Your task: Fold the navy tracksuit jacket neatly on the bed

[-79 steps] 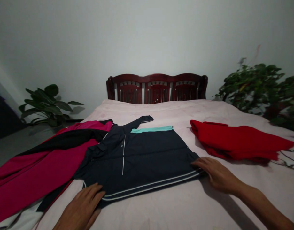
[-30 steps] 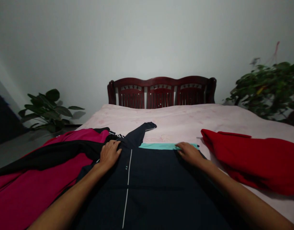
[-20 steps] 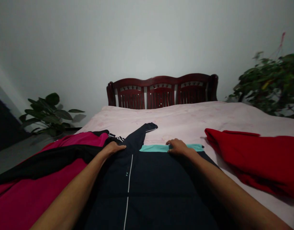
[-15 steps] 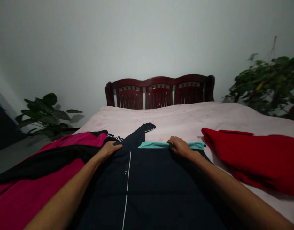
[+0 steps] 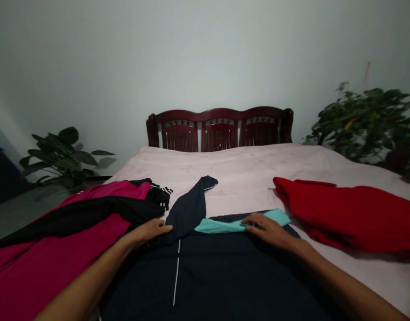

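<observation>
A navy garment (image 5: 218,276) with a thin white stripe lies on the pink bed (image 5: 245,169) right before me. Its far edge carries a teal band (image 5: 218,226), and one navy sleeve (image 5: 191,205) trails away up the bed. My left hand (image 5: 151,229) pinches the far edge at the base of that sleeve. My right hand (image 5: 268,227) is closed on the teal band at the right. Both forearms lie stretched over the navy cloth.
A magenta and black garment (image 5: 58,249) is spread at the left, touching the navy one. A folded red garment (image 5: 342,214) lies at the right. A dark wooden headboard (image 5: 220,129) stands at the far end. Potted plants flank the bed, left (image 5: 63,154) and right (image 5: 368,120).
Both hands went from the garment's near corners to its far edge and gripped it. The teal band has since come toward me, lifting over the navy cloth, and the sleeve has stretched out.
</observation>
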Available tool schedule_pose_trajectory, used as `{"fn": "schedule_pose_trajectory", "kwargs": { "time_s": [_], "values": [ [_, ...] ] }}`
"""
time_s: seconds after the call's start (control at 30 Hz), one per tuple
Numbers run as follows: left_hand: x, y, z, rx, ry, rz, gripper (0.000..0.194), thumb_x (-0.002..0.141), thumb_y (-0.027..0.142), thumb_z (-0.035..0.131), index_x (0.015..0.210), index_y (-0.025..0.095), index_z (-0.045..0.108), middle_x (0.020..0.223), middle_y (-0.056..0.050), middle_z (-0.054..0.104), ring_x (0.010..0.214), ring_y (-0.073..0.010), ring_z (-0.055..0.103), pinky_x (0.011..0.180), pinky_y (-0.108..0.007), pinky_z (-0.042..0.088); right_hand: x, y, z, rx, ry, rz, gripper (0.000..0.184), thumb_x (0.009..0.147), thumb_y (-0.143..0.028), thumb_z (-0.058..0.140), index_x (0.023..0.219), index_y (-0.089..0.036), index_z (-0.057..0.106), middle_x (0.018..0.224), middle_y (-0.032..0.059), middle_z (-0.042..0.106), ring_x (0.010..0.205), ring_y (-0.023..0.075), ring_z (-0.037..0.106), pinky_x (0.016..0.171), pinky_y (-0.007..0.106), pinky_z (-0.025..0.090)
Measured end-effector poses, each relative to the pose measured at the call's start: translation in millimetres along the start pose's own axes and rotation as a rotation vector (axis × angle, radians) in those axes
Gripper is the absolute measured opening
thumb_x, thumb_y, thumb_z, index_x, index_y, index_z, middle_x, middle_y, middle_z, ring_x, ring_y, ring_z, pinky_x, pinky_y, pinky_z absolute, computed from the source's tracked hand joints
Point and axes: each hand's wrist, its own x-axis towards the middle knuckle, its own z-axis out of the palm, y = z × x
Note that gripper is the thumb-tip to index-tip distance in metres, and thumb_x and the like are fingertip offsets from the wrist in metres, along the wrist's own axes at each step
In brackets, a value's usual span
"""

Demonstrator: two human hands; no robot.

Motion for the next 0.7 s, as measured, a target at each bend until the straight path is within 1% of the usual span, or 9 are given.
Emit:
{"fn": "schedule_pose_trajectory", "kwargs": {
  "time_s": [0.1,0.17,0.2,0.27,0.3,0.43,0.5,0.6,0.7],
  "values": [
    [8.2,-1.9,16.1,-0.122,-0.001,0.039,0.061,0.071,0.065,0.062,0.101,0.013,0.071,0.098,-0.009,0.077,0.091,-0.0274,0.07,0.08,-0.035,0.054,17.7,-15.5,1.3,0.07,-0.096,0.079,0.026,0.087,-0.041,0.055,0.082,-0.021,0.07,0.083,0.0051,0.068,0.078,0.0198,0.06,0.075,0.032,0.045],
    [6.5,-7.8,24.4,-0.218,-0.016,0.086,0.063,0.075,0.063,0.062,0.112,0.013,0.068,0.111,-0.01,0.075,0.103,-0.027,0.069,0.091,-0.037,0.052,38.1,-27.5,4.1,0.314,-0.061,0.199,0.028,0.084,-0.04,0.059,0.066,-0.019,0.066,0.068,0.0028,0.063,0.067,0.017,0.055,0.071,0.03,0.043],
    [3.8,-11.2,27.1,-0.273,-0.028,0.107,0.063,0.076,0.062,0.063,0.116,0.014,0.067,0.115,-0.009,0.074,0.107,-0.027,0.067,0.095,-0.038,0.051,50.7,-34.1,6.5,0.477,-0.031,0.259,0.028,0.083,-0.039,0.062,0.064,-0.018,0.065,0.065,0.0019,0.062,0.065,0.0159,0.054,0.07,0.03,0.043],
    [-3.0,-16.6,29.7,-0.374,-0.05,0.131,0.061,0.077,0.059,0.066,0.12,0.016,0.067,0.118,-0.008,0.074,0.113,-0.0279,0.065,0.102,-0.041,0.048,78.8,-47.9,14.8,0.762,0.024,0.351,0.023,0.079,-0.037,0.068,0.068,-0.018,0.066,0.067,0.0014,0.063,0.066,0.0151,0.055,0.07,0.028,0.045],
    [-6.3,-18.4,30.1,-0.407,-0.058,0.134,0.06,0.077,0.058,0.066,0.121,0.017,0.067,0.119,-0.008,0.073,0.115,-0.0284,0.065,0.104,-0.043,0.046,93.4,-54.6,20.9,0.853,0.037,0.386,0.021,0.079,-0.038,0.069,0.072,-0.018,0.066,0.069,0.0019,0.065,0.067,0.0152,0.057,0.071,0.028,0.046],
    [-12.3,-23.6,31.7,-0.388,-0.085,0.197,0.057,0.082,0.056,0.063,0.124,0.018,0.067,0.127,-0.007,0.07,0.116,-0.028,0.064,0.111,-0.046,0.041,147.9,-77.5,54.3,1.048,-0.016,0.485,0.026,0.081,-0.043,0.068,0.082,-0.017,0.065,0.07,0.0055,0.068,0.067,0.0184,0.063,0.073,0.033,0.052],
    [-10.6,-28.1,33.7,-0.32,-0.074,0.249,0.053,0.086,0.054,0.059,0.126,0.019,0.066,0.13,-0.006,0.068,0.117,-0.027,0.064,0.112,-0.044,0.04,170.2,-86.8,70.3,1.153,-0.058,0.532,0.024,0.08,-0.04,0.069,0.084,-0.017,0.065,0.068,0.0057,0.068,0.065,0.02,0.065,0.073,0.037,0.055],
    [-6.6,-36.1,36.5,-0.236,-0.006,0.281,0.05,0.09,0.051,0.054,0.126,0.018,0.066,0.129,-0.007,0.069,0.117,-0.0267,0.063,0.11,-0.042,0.042,194.5,-98.5,83.8,1.318,-0.057,0.559,0.017,0.076,-0.029,0.071,0.084,-0.015,0.064,0.065,0.0064,0.068,0.066,0.0227,0.067,0.074,0.042,0.057],
    [-5.5,-40.1,36.6,-0.228,0.038,0.293,0.05,0.091,0.051,0.052,0.124,0.016,0.066,0.127,-0.007,0.07,0.114,-0.0265,0.064,0.108,-0.04,0.043,200.4,-103.1,79.5,1.491,0.044,0.513,0.012,0.073,-0.018,0.066,0.084,-0.015,0.063,0.065,0.0063,0.069,0.068,0.0233,0.069,0.076,0.043,0.058]
  ]
}}
